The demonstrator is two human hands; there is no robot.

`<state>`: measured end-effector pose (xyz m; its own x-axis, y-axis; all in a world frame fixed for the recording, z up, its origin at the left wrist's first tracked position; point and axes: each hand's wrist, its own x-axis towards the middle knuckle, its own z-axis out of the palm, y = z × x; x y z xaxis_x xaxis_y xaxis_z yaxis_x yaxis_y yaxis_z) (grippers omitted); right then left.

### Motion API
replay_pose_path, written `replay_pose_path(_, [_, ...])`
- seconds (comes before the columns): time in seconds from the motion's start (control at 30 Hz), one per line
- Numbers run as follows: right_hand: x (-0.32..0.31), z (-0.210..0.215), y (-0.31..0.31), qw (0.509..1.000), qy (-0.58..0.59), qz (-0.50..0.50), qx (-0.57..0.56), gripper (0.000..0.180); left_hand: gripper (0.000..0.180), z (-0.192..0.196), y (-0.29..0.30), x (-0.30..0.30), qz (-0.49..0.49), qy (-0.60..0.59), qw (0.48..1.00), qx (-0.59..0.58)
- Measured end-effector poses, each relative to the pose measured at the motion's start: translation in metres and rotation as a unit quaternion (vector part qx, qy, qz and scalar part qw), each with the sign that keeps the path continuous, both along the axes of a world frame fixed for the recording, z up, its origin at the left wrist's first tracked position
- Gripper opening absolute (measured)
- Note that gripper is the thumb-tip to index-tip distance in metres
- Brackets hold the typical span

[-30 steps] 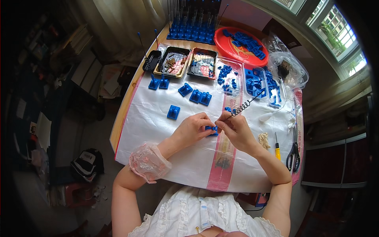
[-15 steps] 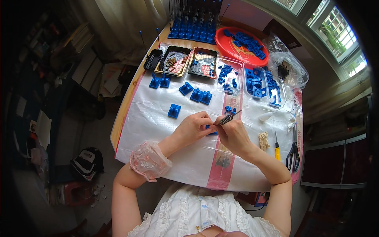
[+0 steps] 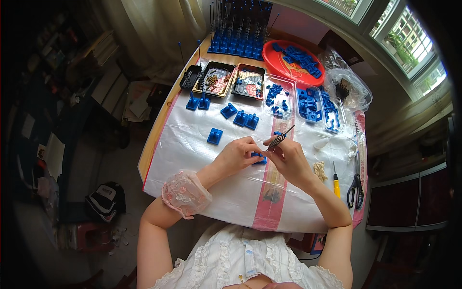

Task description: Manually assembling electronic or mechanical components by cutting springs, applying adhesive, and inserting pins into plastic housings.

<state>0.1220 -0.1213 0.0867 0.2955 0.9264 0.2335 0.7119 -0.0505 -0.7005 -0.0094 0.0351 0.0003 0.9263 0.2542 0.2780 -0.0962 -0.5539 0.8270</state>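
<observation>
Table [image 3: 153,144], wooden edge showing at left, top covered by white plastic sheet [image 3: 192,159] with pink band [image 3: 272,202] running toward the near edge

Red round tray [image 3: 294,65], far right, heaped with blue plastic parts

Rack of blue bases with upright metal rods and springs [image 3: 238,33], far edge of table

Clear plastic bag [image 3: 351,89], crumpled, right of red tray

Two clear trays of blue parts [image 3: 308,103], beside each other, right of centre

Two dark rectangular trays [image 3: 233,79], side by side, holding small mixed pieces; smaller black tray [image 3: 190,77] to their left

Loose blue blocks [image 3: 245,119] on sheet, grouped near the trays; single blue block [image 3: 215,136] apart, nearer the hands

Left hand [image 3: 238,156], frilled pink cuff at wrist, fingers closed on small blue part [image 3: 260,158] held low over the sheet at table centre

Right hand [image 3: 288,161], touching left hand, fingers pinched on spring with thin metal rod [image 3: 280,138], rod tip slanting up and away, lower end meeting the blue part

Scissors [image 3: 356,190], black-handled, right edge of sheet

Yellow-handled screwdriver [image 3: 336,180], just left of scissors

Small pale scrap [image 3: 320,169], between right hand and screwdriver
</observation>
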Motion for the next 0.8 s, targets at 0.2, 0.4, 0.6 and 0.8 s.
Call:
replay_pose_path(0.2, [-0.003,-0.007,0.002,0.995,-0.069,0.026,0.067,0.012,0.016,0.001,-0.001,0.001,0.008,0.011,1.0,-0.003])
replay_pose_path(0.4, [-0.012,-0.024,0.007,0.987,-0.074,0.009,0.139,0.016,0.02,0.002,-0.001,-0.001,0.003,0.008,1.0,0.0])
replay_pose_path(0.6, [-0.015,-0.029,0.012,0.984,-0.078,0.007,0.161,0.016,0.021,0.004,-0.001,-0.004,-0.001,0.006,1.0,0.004])
replay_pose_path(0.8, [-0.012,-0.023,0.008,0.991,-0.056,0.009,0.124,0.015,0.019,0.004,-0.001,-0.004,-0.003,-0.035,0.999,0.019])
